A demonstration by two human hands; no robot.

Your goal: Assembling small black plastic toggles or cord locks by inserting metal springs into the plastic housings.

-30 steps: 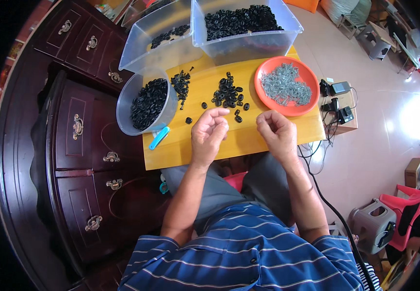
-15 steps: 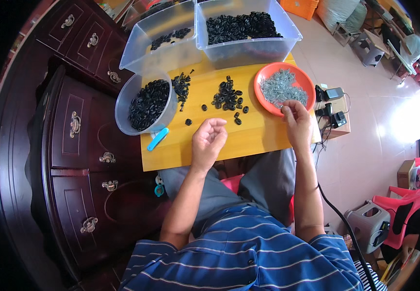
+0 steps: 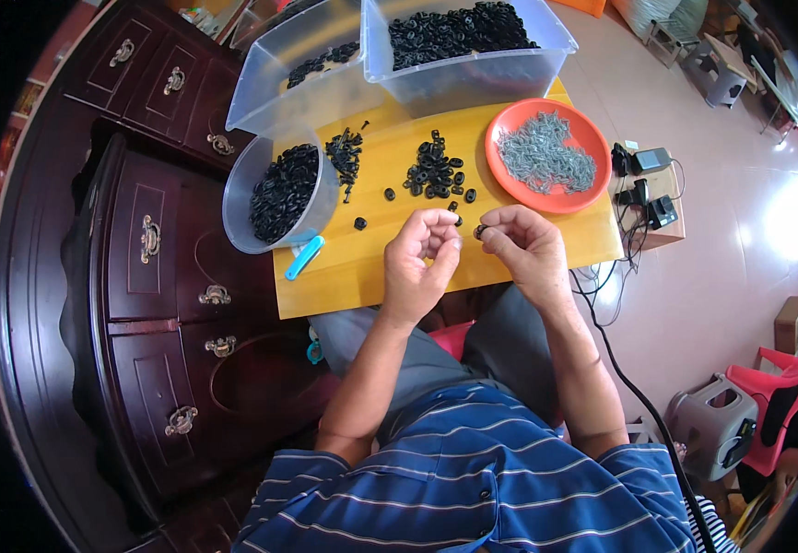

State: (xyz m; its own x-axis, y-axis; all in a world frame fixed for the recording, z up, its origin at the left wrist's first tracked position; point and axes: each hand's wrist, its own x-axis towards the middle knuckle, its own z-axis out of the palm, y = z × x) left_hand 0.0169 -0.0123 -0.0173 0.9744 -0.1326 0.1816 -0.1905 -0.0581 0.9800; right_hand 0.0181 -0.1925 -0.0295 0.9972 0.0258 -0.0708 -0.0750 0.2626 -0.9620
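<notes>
Over yellow table (image 3: 348, 267) beside cabinet (image 3: 173, 309), right hand (image 3: 530, 251) pinches piece (image 3: 480, 231); left hand's (image 3: 419, 267) grip unclear.

On the desk (image 3: 348, 278), around the central pile (image 3: 436, 171): tub (image 3: 236, 207) lies at nine o'clock, bins (image 3: 477, 88) ten and twelve, plate (image 3: 507, 186) three.

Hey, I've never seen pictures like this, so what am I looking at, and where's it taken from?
There's no machine here, just a person with bare hands. A wide fisheye camera on the head looks down, so straight edges bend near the rim. On the yellow table lie loose black parts and an orange dish of thin silver metal pieces. A round tub of black pieces stands at the left, two clear bins at the far side. The right hand pinches a small dark piece; I can't tell whether the left hand holds anything.
</notes>
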